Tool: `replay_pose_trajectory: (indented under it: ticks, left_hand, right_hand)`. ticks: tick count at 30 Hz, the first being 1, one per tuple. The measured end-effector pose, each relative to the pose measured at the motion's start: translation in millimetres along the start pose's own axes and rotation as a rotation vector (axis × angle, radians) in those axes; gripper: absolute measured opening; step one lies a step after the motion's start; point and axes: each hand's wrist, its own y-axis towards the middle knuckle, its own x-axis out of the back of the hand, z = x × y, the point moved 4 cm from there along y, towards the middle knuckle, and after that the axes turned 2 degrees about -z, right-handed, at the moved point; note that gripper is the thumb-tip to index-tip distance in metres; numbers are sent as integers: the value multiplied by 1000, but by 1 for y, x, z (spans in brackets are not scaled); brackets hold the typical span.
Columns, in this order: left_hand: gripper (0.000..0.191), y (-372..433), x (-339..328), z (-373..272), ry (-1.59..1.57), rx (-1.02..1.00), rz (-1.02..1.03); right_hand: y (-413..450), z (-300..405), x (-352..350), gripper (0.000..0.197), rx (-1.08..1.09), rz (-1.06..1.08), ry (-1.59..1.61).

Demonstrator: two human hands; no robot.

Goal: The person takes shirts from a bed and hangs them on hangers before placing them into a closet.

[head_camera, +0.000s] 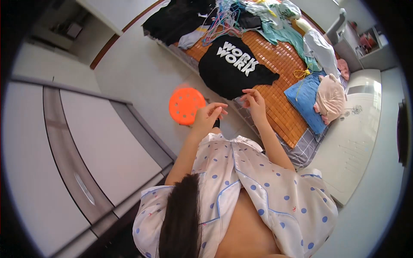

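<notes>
A black T-shirt point(219, 77) with bold white lettering lies spread on the brown tile mat point(284, 119) of the bed in front of me. My right hand point(255, 104) hovers by the shirt's near edge, fingers loosely curled and holding nothing. Whether its fingertips touch the cloth, I cannot tell. Lower and to the left, my left hand point(208, 117) is in the air with fingers apart and nothing in it. It overlaps the right side of an orange round stool point(184, 104) with holes in its seat, which stands on the floor.
A tangle of coloured clothes hangers point(222, 22) lies beyond the shirt, beside dark clothes point(174, 24) and a green garment point(274, 34). Blue folded cloth point(306, 96) and a pink plush toy point(330, 96) are near the headboard point(351, 138). A sliding-door wardrobe point(93, 129) stands left.
</notes>
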Motion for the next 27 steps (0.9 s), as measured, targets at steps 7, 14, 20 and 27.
replay_pose_trajectory:
  ticks: [7,14,20,27]
  left_hand:
    - [23,90,33,-9,58,40,85]
    - [20,156,30,-14,54,44,194]
    - [23,193,14,6,98,75,204]
    - [23,246,-13,1,77,128,196]
  right_hand:
    - [53,19,2,20,-5,-151,10]
    - [85,15,10,19,-28,-255,5]
    - [126,10,35,18,-33,-241,74]
    - [186,14,76,20,-115,-296,65]
